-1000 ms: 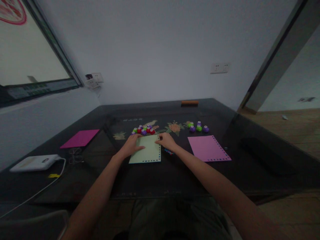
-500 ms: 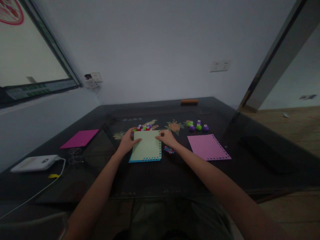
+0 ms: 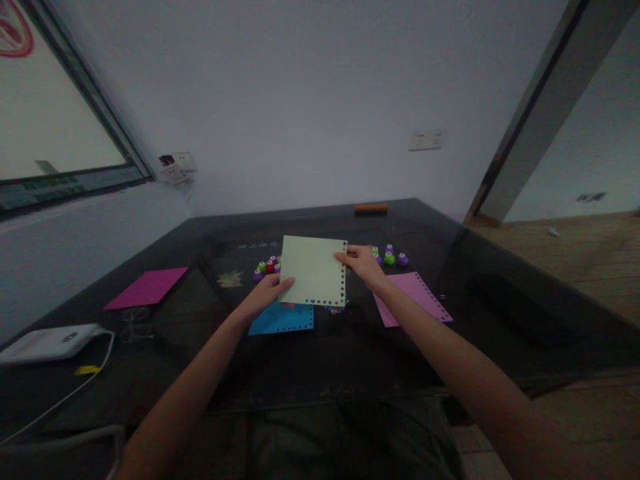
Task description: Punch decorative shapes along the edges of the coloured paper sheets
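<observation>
I observe the pale green punched card (image 3: 314, 269), flat a second ago, now raised off the bench (image 3: 350, 347), pinched between left hand (image 3: 269, 291) and right hand (image 3: 364, 263), exposing a blue card (image 3: 280, 320).

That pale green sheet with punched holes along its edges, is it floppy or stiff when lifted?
Probably fairly stiff card: the pale green punched sheet stays flat, with no sag, held only at its edges by the left hand and right hand. It is likely light, since fingertips alone carry it. The punched border may tear easily.
</observation>
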`<state>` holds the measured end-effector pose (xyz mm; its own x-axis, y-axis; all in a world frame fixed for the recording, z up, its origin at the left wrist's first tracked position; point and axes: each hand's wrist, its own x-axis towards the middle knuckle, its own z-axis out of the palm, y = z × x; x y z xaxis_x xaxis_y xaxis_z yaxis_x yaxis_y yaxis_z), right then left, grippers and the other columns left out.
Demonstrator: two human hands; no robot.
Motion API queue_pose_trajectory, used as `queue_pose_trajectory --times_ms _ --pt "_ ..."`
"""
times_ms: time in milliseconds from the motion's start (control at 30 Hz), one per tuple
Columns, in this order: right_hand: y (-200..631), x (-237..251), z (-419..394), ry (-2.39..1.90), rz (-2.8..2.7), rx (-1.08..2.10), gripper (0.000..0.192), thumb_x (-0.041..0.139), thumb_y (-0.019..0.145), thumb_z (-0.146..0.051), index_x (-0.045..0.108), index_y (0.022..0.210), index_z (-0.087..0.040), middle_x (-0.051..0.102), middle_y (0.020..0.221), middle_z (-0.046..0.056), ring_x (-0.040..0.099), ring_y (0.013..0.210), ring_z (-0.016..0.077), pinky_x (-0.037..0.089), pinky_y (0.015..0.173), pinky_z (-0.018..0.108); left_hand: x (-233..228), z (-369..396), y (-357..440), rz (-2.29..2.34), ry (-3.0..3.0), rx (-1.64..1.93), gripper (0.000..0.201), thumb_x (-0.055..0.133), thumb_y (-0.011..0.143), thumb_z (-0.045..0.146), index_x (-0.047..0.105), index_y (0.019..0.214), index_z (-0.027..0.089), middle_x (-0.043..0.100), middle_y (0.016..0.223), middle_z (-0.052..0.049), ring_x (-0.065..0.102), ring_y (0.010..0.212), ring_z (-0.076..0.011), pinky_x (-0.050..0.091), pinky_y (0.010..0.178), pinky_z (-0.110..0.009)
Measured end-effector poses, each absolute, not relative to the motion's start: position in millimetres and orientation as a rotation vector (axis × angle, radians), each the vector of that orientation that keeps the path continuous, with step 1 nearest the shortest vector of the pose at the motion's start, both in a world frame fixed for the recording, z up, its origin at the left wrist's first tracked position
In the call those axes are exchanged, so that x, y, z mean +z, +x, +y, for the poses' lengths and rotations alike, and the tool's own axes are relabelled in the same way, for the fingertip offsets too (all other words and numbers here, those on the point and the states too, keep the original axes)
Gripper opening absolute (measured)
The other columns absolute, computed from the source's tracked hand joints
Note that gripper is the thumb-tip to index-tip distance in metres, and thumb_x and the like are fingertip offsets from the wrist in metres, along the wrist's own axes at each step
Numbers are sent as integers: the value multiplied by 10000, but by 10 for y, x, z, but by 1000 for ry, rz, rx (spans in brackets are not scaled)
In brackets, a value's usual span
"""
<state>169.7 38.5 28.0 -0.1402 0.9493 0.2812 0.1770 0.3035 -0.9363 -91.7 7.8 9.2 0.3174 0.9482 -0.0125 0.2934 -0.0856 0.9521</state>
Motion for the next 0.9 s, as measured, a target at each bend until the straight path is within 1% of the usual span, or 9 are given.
queue_pose_trajectory --times_ms 67,133,233,333,433,533,633,733,900 --pt "1859 327 305 -1056 -1542 959 321 607 732 -447 632 813 -137 635 705 27 536 600 127 410 558 249 167 59 -730 1107 1582 843 416 582 776 518 636 858 113 677 687 -60 600 524 -156 505 513 -294" --pt "2005 348 216 -1053 -1546 963 342 613 728 -486 636 786 -149 642 698 30 550 616 141 425 564 260 215 41 -535 1073 1570 886 431 554 796 517 624 927 113 679 739 -63 596 543 -145 498 525 -277" --pt "2147 310 96 -1053 -1579 1011 356 642 709 -490 661 801 -147 677 756 64 591 669 170 461 600 289 205 3 -282 1049 1559 942 435 521 814 509 602 982 117 685 793 -76 611 585 -151 472 515 -250" --pt "2180 206 39 -1084 -1576 1038 368 657 696 -476 668 794 -122 689 776 88 604 658 178 468 600 301 130 -38 -157 1061 1567 948 388 528 809 482 614 928 123 690 774 -72 626 606 -169 458 507 -246" --pt "2160 105 42 -1118 -1559 1041 359 672 680 -459 669 769 -112 688 749 78 596 623 171 460 587 296 65 -52 -164 1097 1591 942 349 546 792 465 625 874 135 697 759 -59 641 631 -188 460 515 -253" --pt "2145 43 64 -1131 -1551 1060 351 689 661 -447 674 737 -105 687 723 74 593 613 172 456 585 294 45 -35 -213 1129 1618 928 331 550 786 447 630 877 140 709 806 -62 660 689 -206 470 535 -259" --pt "2145 2 71 -1132 -1530 1076 364 682 670 -451 679 765 -100 693 737 82 604 631 177 462 601 297 49 -23 -228 1159 1644 907 291 558 784 404 634 869 136 716 820 -64 665 720 -206 482 561 -261" --pt "2148 -29 67 -1134 -1507 1079 374 662 691 -460 678 795 -101 698 766 88 614 655 178 470 625 303 67 -33 -212 1177 1677 876 238 558 787 348 637 840 130 715 760 -56 656 684 -189 484 570 -259" --pt "2163 -49 86 -1147 -1496 1060 359 659 695 -467 670 743 -111 681 721 72 595 621 167 459 598 299 120 -58 -211 1205 1750 842 210 577 775 330 628 721 133 667 576 -22 583 514 -147 452 522 -247"
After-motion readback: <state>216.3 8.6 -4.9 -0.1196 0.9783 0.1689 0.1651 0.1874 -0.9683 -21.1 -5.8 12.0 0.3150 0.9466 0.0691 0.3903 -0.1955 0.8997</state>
